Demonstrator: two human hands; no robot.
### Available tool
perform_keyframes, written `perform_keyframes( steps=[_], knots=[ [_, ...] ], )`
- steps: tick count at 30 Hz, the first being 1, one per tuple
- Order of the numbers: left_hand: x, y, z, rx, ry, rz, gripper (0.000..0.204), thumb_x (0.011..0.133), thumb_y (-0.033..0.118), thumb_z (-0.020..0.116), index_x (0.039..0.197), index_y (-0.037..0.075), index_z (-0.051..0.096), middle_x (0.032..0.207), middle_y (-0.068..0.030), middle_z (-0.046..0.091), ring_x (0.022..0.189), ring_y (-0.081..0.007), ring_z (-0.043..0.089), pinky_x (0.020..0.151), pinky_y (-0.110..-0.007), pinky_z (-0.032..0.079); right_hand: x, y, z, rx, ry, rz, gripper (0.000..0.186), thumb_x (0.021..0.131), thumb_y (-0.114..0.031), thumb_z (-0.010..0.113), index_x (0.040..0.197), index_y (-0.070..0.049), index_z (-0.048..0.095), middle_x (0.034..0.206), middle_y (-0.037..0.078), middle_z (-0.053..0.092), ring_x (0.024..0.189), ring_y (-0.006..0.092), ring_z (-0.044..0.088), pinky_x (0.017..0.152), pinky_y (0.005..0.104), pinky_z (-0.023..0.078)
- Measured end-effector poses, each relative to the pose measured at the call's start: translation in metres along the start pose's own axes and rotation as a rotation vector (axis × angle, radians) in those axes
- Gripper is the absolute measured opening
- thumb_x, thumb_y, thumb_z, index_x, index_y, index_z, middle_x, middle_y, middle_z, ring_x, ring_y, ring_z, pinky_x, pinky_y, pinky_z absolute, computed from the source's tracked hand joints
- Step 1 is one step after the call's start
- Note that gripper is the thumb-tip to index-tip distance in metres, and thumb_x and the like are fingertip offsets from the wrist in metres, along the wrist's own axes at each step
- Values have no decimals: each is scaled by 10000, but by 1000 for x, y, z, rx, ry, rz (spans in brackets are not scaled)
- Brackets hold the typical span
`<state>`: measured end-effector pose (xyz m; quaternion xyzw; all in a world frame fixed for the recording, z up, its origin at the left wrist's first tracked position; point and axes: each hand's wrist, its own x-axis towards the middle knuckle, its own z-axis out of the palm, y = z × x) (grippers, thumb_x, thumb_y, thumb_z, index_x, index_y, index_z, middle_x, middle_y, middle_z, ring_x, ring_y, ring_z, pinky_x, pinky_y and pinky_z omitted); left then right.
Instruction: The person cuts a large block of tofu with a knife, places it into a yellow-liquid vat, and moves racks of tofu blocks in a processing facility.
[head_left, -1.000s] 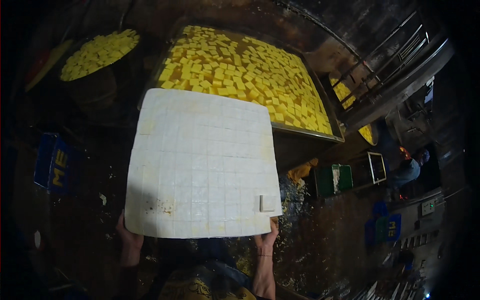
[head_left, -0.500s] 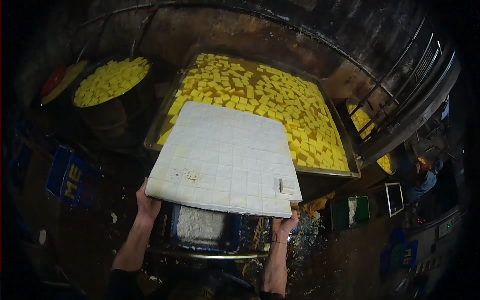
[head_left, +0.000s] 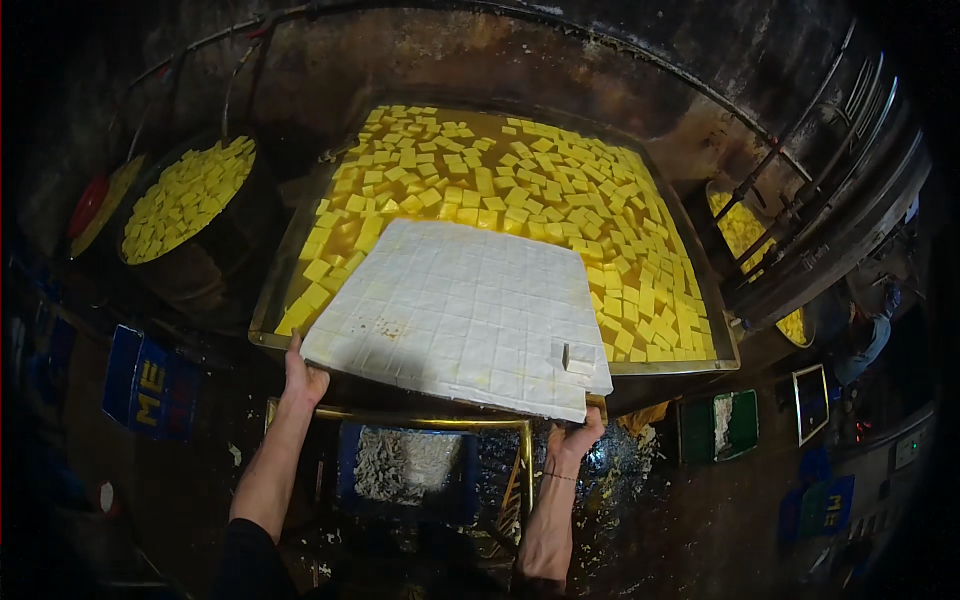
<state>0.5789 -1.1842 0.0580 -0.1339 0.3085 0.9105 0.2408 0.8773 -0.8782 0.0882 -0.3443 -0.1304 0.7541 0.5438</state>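
A wide white slab of tofu (head_left: 460,310), scored into squares, lies on a thin board that is mostly hidden under it. My left hand (head_left: 303,378) grips the near left corner, and my right hand (head_left: 577,438) grips the near right corner from below. One small loose white block (head_left: 577,360) stands on the slab by its right corner, beside a notch in the edge. The slab's far part is over a large metal vat (head_left: 690,366), where many yellow tofu cubes (head_left: 540,180) sit in yellow liquid.
Round tubs of yellow cubes (head_left: 190,200) stand at the left and right. Below me is a blue crate (head_left: 465,480) with whitish contents, inside a metal frame (head_left: 400,415). Blue crates (head_left: 150,375) and a green one (head_left: 735,425) stand on the floor. A person (head_left: 868,345) is at far right.
The slab now reaches farther over the vat, and its far edge sits lower in view. The vat looks nearer, and more of the metal frame below shows. Both hands keep their hold.
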Motion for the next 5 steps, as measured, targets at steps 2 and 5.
perform_keyframes(
  steps=[2, 5],
  knots=[
    [21, -1, 12, 74, 58, -6, 615, 985, 512, 423, 1351, 18, 452, 1338, -111, 545, 1185, -250, 557, 1005, -404, 454, 13, 0, 1, 23, -76, 40, 57, 732, -91, 534, 730, -77, 590, 747, 21, 614, 671, 186, 612, 678, 371, 547],
    [35, 1, 1, 246, 125, -32, 729, 934, 637, 420, 1385, 65, 403, 1301, -98, 568, 1147, -212, 583, 921, -425, 515, 23, 3, 6, -58, -232, 30, 125, 724, -114, 531, 791, -57, 619, 834, 43, 656, 769, 204, 653, 730, 392, 563]
  ],
)
